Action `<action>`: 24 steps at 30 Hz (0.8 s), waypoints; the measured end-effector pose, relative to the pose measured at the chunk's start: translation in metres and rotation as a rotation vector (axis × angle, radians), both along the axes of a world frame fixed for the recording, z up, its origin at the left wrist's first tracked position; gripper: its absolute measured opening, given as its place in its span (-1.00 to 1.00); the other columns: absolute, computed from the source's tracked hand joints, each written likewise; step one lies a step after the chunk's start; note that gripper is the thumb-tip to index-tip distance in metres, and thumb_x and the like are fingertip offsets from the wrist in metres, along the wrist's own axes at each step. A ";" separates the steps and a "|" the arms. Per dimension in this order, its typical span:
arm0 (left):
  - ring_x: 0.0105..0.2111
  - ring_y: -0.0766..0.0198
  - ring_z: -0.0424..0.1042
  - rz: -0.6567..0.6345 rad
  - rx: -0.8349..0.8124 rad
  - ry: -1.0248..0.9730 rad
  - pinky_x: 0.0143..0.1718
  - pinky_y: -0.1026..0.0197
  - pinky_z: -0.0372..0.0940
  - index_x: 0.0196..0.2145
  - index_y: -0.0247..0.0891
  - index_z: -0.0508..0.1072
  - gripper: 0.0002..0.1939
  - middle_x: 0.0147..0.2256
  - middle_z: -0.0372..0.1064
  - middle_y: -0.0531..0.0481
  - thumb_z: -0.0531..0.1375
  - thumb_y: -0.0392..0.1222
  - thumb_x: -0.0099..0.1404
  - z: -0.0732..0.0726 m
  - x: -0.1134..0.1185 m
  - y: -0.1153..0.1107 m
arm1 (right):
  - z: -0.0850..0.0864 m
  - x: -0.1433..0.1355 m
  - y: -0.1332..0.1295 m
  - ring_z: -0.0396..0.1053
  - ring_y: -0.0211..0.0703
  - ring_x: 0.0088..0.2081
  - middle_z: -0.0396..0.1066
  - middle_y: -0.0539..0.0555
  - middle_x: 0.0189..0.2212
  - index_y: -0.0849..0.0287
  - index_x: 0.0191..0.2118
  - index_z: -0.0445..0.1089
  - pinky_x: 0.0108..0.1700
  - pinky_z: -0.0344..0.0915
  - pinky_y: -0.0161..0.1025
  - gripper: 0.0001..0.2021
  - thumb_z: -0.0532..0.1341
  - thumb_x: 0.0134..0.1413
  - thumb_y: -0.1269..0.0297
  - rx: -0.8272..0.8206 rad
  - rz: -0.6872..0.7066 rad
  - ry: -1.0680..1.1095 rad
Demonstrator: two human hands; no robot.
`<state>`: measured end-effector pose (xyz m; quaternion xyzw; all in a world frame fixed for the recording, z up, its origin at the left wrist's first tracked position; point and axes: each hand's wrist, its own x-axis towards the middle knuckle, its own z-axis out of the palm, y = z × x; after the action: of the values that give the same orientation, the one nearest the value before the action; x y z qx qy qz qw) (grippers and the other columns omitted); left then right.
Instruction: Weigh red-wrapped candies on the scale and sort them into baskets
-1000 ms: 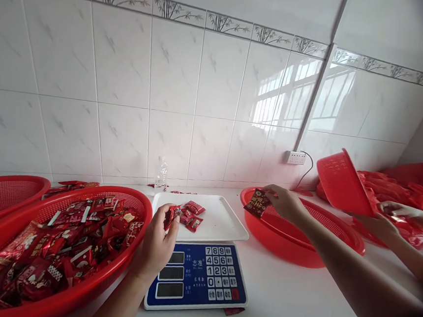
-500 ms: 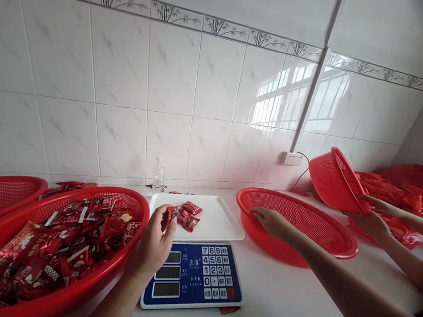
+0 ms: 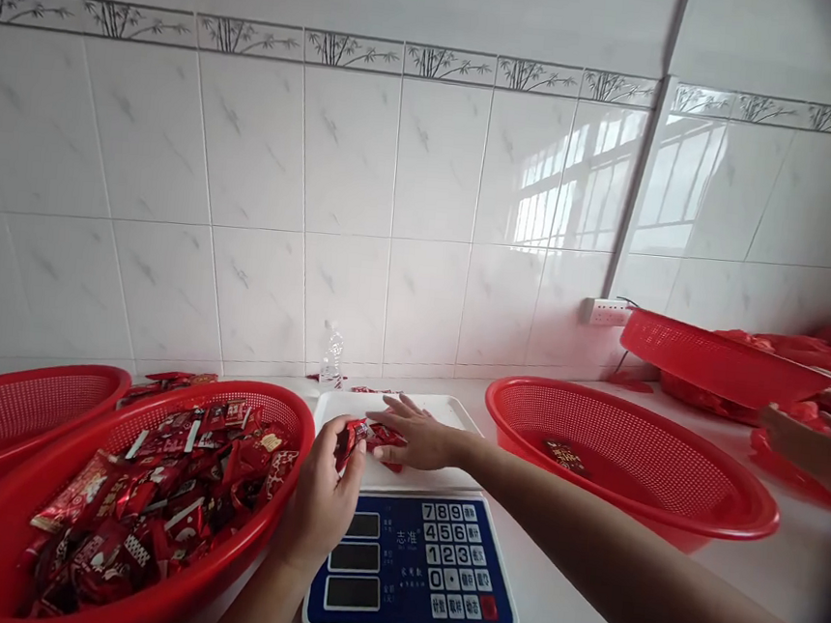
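My left hand (image 3: 331, 488) is closed around a red snack packet (image 3: 352, 439) at the near left edge of the white scale tray (image 3: 450, 412). My right hand (image 3: 419, 438) is over the tray, fingers spread, resting on or just above a few red packets (image 3: 387, 445) that it partly covers. Below the tray is the scale's blue keypad panel (image 3: 411, 568), its displays dark. To the left, a red basket (image 3: 297, 408) is heaped with red wrapped packets (image 3: 173, 494). On the right, another red basket (image 3: 728, 475) has a dark red packet (image 3: 564, 453) on its bottom.
Another person's hands (image 3: 812, 438) hold a tilted red basket (image 3: 717, 362) at the far right, near red bags (image 3: 798, 343). A clear bottle (image 3: 332, 355) and a power socket (image 3: 607, 312) are by the wall. One more red basket (image 3: 30, 394) stands far left.
My right hand has moved left from the right basket to the packets on the tray. A packet now shows in that basket. The other person's basket has tipped flatter, and the view has shifted.
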<state>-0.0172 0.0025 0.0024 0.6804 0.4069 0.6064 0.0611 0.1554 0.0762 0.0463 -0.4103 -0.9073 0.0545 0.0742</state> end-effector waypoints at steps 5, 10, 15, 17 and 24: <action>-0.23 0.25 0.44 -0.006 -0.021 -0.009 -0.19 0.22 0.35 -0.10 -0.21 0.29 -0.81 -0.22 0.41 -0.06 0.04 -0.18 0.34 0.001 0.001 -0.002 | -0.007 -0.019 0.007 0.15 0.09 0.13 0.26 0.14 0.11 -0.07 0.10 0.30 0.05 0.15 0.07 -0.53 0.02 0.15 -0.11 0.079 0.088 -0.016; -0.22 0.24 0.44 0.011 -0.030 0.002 -0.19 0.20 0.34 -0.10 -0.21 0.30 -0.80 -0.22 0.41 -0.07 0.05 -0.17 0.34 0.003 0.001 -0.003 | -0.010 -0.021 0.014 0.34 0.02 -0.11 0.43 0.18 -0.15 0.10 -0.08 0.41 -0.14 0.22 -0.14 -0.68 0.03 0.22 0.08 0.201 -0.010 -0.018; -0.22 0.24 0.44 -0.006 -0.018 -0.008 -0.17 0.20 0.35 -0.09 -0.21 0.30 -0.80 -0.21 0.41 -0.08 0.04 -0.18 0.34 0.001 0.000 -0.001 | -0.006 -0.017 0.022 0.41 -0.08 -0.28 0.49 0.12 -0.31 0.10 -0.25 0.45 -0.31 0.17 -0.27 -0.73 0.05 0.23 0.13 0.291 -0.109 -0.017; -0.20 0.24 0.45 -0.008 -0.014 -0.008 -0.16 0.20 0.35 -0.08 -0.22 0.29 -0.79 -0.20 0.42 -0.09 0.04 -0.19 0.34 0.000 -0.001 -0.001 | 0.001 -0.007 0.026 0.42 -0.13 -0.33 0.51 0.09 -0.36 0.09 -0.31 0.44 -0.36 0.15 -0.30 -0.69 0.02 0.24 0.10 0.326 -0.156 0.013; -0.18 0.20 0.44 -0.010 -0.016 0.018 -0.15 0.15 0.36 -0.07 -0.22 0.28 -0.78 -0.19 0.41 -0.12 0.03 -0.20 0.34 -0.002 0.000 -0.001 | 0.032 0.078 0.032 0.41 -0.12 -0.39 0.51 0.08 -0.39 0.10 -0.32 0.41 -0.41 0.14 -0.29 -0.62 -0.07 0.26 0.04 0.419 -0.398 0.116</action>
<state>-0.0171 0.0018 0.0007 0.6875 0.4089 0.5965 0.0659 0.2334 0.1085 0.0782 -0.5520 -0.7947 -0.1264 0.2185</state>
